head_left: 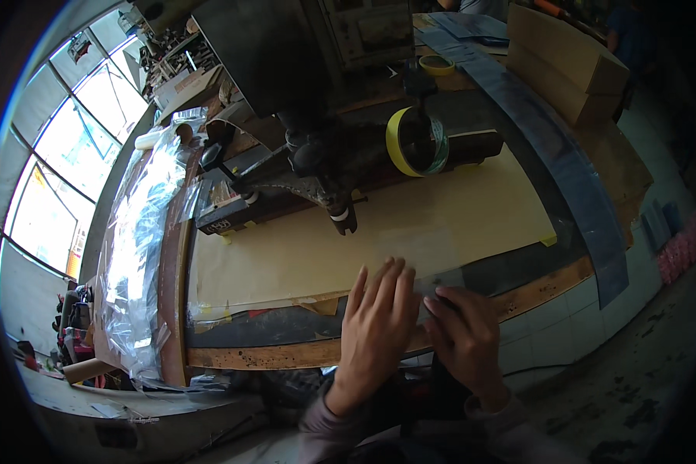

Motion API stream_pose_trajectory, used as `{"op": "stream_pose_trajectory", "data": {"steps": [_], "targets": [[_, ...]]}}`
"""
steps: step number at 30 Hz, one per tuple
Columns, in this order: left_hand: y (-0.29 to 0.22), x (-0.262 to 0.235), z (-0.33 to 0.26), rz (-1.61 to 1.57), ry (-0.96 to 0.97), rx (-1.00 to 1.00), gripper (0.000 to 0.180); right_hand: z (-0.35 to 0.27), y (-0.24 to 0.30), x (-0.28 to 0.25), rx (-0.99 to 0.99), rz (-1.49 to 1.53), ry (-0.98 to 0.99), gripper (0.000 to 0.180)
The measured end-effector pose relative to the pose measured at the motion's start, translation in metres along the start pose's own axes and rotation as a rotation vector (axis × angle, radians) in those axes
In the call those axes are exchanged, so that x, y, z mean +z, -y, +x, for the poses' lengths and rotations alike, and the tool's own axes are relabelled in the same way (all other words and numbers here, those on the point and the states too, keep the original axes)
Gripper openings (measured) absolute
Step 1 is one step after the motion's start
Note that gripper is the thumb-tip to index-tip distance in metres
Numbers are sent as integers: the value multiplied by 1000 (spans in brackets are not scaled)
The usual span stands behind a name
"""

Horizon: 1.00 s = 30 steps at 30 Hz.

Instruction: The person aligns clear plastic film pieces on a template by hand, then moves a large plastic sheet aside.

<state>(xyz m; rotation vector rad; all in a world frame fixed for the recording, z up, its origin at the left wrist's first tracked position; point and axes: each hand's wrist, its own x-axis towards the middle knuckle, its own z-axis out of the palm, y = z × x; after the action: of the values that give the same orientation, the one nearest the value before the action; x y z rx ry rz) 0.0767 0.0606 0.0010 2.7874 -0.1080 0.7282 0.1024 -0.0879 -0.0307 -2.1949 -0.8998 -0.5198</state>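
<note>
Crumpled clear plastic film (139,240) is lying along the left side. Rightward, a cream paper sheet (301,267) is covering much of the dark-topped table (263,357). The left hand (379,321) is reaching over its near edge, fingers extended and slightly spread. Farther off, a yellow tape roll (395,143) is hanging upright. The right hand (469,336) is curling its fingers beside the left (whether they're pinching anything, I can't tell).
</note>
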Motion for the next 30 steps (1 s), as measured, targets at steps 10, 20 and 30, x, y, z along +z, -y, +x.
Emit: {"op": "stream_pose_trajectory", "data": {"steps": [10, 20, 30], "targets": [[-16, 35, -54, 35, -425, -149, 8, -10, -13, 19, -177, -193, -181, 32], [-13, 35, -58, 128, -420, -83, 7, -12, -8, 27, -115, -205, -251, 46], [-10, 36, -63, 142, -401, -34, 10, -9, -7, 23, -128, -238, -233, 32]]}}
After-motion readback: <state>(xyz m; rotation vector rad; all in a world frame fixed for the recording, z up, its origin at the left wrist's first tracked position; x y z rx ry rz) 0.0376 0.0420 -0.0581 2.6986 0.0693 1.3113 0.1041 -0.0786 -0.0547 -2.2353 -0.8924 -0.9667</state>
